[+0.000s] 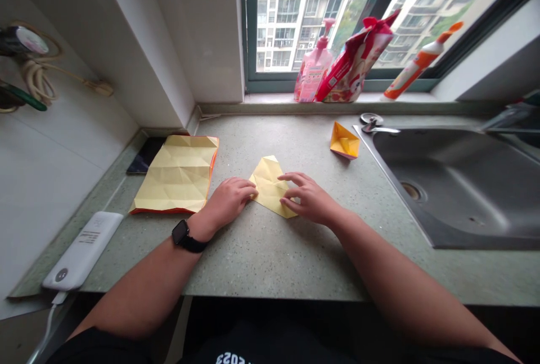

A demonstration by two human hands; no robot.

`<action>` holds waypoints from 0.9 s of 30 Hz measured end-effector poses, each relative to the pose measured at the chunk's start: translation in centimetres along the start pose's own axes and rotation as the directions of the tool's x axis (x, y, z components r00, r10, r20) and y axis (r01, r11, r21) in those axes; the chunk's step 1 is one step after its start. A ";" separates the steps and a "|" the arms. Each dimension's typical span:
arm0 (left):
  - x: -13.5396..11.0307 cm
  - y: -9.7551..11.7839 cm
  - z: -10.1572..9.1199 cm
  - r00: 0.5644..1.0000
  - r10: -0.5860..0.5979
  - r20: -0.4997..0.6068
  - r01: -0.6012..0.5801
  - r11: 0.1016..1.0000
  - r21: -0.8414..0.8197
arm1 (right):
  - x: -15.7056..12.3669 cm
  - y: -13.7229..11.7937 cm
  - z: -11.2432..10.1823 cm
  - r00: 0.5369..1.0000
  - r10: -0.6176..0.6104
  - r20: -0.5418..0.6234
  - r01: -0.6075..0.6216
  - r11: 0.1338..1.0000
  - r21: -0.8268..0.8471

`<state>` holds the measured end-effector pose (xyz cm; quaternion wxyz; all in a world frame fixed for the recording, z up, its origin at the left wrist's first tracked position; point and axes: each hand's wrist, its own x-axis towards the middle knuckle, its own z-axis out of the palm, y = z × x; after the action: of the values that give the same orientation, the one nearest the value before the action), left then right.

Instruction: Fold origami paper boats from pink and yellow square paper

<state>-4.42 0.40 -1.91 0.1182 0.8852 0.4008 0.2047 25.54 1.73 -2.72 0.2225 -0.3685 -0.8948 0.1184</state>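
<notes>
A pale yellow sheet of folding paper (270, 181), partly folded and creased, lies on the counter between my two hands. At its left edge my left hand (230, 198) has its fingers closed together, with the paper's edge at the fingertips. Over the right side of the sheet is my right hand (310, 198), its fingers bent and spread apart, the tips at the paper. A small folded orange and yellow paper shape (345, 142) stands farther back on the right. To the left lie creased yellow sheets (179, 172) with red-orange edges.
A dark flat device (145, 156) lies partly under the sheets. A white power bank (83, 251) with a cable sits at the left front. The steel sink (459, 184) and tap (377, 127) are on the right. A pink pump bottle (313, 74), red bag (356, 63) and orange-white bottle (415, 68) line the windowsill.
</notes>
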 end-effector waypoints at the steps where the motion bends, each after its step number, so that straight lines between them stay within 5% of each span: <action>1: 0.0 -0.1 0.1 1.000 0.003 -0.003 -0.003 1.000 0.007 | 0.0 -0.1 0.0 1.000 -0.004 -0.010 0.004 1.000 0.019; 6: 0.3 -0.4 0.3 1.000 0.020 0.001 -0.020 0.999 0.042 | 0.0 2.0 -0.3 0.959 0.182 -0.219 -0.182 0.983 0.020; 10: 0.5 -0.4 0.3 1.000 0.013 0.006 -0.013 0.998 0.060 | -0.1 3.8 -0.1 0.932 0.278 -0.233 -0.286 0.958 0.000; 27: 0.5 2.0 0.2 0.993 -0.005 0.121 0.013 0.998 -0.061 | 0.5 0.6 0.0 0.989 -0.093 -0.114 0.082 0.992 -0.099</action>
<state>-2.72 -0.58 -1.21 0.1707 0.8900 0.3904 0.1624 25.58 2.53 -2.81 0.2628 -0.3451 -0.8999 0.0441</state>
